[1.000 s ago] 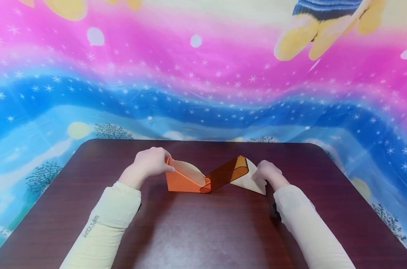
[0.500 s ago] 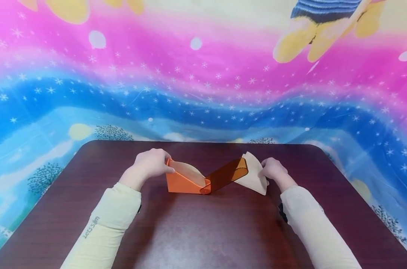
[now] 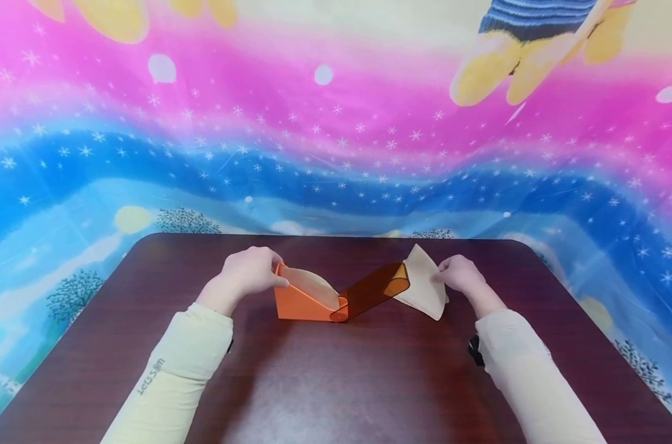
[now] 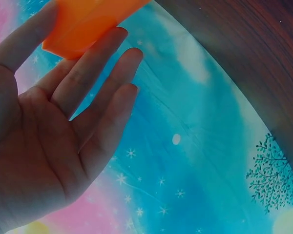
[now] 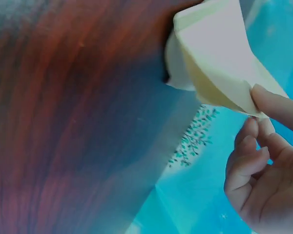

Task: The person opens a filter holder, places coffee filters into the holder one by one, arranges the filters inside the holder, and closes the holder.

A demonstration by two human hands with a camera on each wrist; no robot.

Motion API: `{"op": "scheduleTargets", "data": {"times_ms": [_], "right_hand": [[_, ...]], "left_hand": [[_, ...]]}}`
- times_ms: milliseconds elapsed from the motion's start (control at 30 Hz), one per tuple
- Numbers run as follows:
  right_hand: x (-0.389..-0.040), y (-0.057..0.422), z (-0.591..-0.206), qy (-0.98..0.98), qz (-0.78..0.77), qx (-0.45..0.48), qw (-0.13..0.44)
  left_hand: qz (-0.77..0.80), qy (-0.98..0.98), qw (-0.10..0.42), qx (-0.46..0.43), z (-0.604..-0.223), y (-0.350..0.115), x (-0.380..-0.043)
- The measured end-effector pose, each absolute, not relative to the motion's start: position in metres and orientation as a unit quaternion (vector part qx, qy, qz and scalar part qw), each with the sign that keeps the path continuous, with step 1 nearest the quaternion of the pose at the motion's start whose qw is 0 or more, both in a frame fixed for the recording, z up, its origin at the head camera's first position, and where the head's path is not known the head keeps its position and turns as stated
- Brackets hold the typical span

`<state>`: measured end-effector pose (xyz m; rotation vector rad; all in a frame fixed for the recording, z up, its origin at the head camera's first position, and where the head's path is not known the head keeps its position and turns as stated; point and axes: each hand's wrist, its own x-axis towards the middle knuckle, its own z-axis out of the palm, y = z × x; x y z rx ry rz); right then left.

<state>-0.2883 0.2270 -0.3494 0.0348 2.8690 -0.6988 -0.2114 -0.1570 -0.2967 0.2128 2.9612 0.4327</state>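
Observation:
An orange coffee filter holder (image 3: 298, 304) stands on the table, its see-through brown lid (image 3: 371, 290) swung out to the right. Tan paper (image 3: 312, 283) sits inside it. My left hand (image 3: 249, 269) pinches the holder's upper left end between thumb and fingers; in the left wrist view the other fingers spread below the orange corner. To the right of the lid, my right hand (image 3: 462, 275) pinches the edge of tan coffee filter papers (image 3: 426, 285). Thumb and fingertips meet on the filter corner in the right wrist view, where a second sheet (image 5: 178, 66) shows behind the first.
The dark brown wooden table (image 3: 336, 376) has rounded far corners. Behind and beside it hangs a pink and blue cloth (image 3: 336, 142) printed with snowflakes and trees. A black band (image 3: 476, 350) shows under the right sleeve.
My right hand has moved to the right with the filter papers, which now stand more upright and lie less behind the lid. The left hand and the holder have stayed in place.

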Motion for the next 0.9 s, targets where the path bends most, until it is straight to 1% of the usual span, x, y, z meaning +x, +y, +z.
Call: {"op": "scheduleTargets", "data": {"times_ms": [267, 500, 700, 900], "right_hand": [[-0.288, 0.231, -0.336, 0.953, -0.287, -0.009, 0.094], [-0.282, 0.233, -0.318, 0.954, -0.294, -0.027, 0.058], [-0.273, 0.234, -0.300, 0.954, -0.293, -0.037, 0.047], [-0.264, 0.230, -0.281, 0.955, -0.292, -0.059, 0.012]], "left_hand": [[0.158, 0.982, 0.071, 0.077, -0.296, -0.158, -0.211], [0.166, 0.980, 0.072, 0.078, -0.297, -0.157, -0.212], [0.160, 0.981, 0.074, 0.082, -0.296, -0.155, -0.212], [0.159, 0.981, 0.075, 0.082, -0.296, -0.157, -0.212]]}}
